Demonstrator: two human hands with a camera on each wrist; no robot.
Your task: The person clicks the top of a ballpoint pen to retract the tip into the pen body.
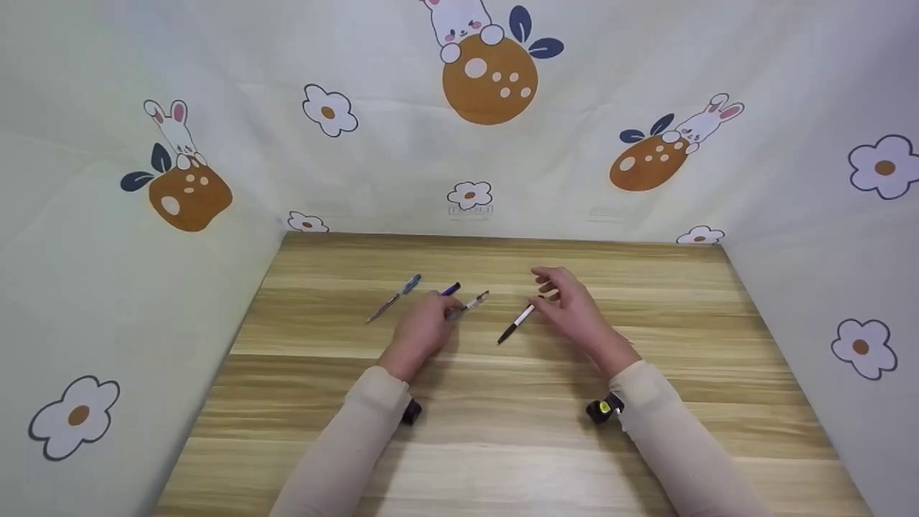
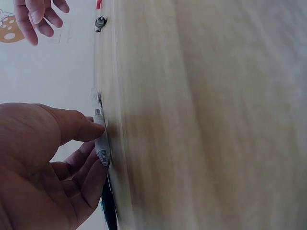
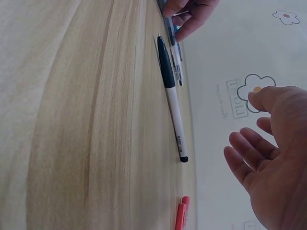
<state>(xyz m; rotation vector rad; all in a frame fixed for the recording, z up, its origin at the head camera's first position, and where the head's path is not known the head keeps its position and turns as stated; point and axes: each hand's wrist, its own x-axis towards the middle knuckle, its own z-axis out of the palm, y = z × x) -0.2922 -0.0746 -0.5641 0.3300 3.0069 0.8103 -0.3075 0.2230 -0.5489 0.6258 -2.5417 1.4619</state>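
My left hand (image 1: 446, 313) rests on the wooden table (image 1: 502, 445) and pinches one end of a clear pen (image 1: 470, 304) between thumb and fingers; the left wrist view shows this grip (image 2: 94, 150) on the clear pen (image 2: 101, 140). A black-and-white pen (image 1: 516, 324) lies loose on the table. My right hand (image 1: 554, 290) hovers just above its far end with fingers spread and relaxed, holding nothing. In the right wrist view the right hand (image 3: 247, 118) stays apart from the black-and-white pen (image 3: 171, 103).
A blue pen (image 1: 393, 297) lies left of my left hand, and a purple-tipped pen (image 1: 451, 289) sits just behind it. A red pen (image 3: 181, 215) lies near my right hand. Cloth walls printed with rabbits and flowers (image 1: 470, 195) close in three sides.
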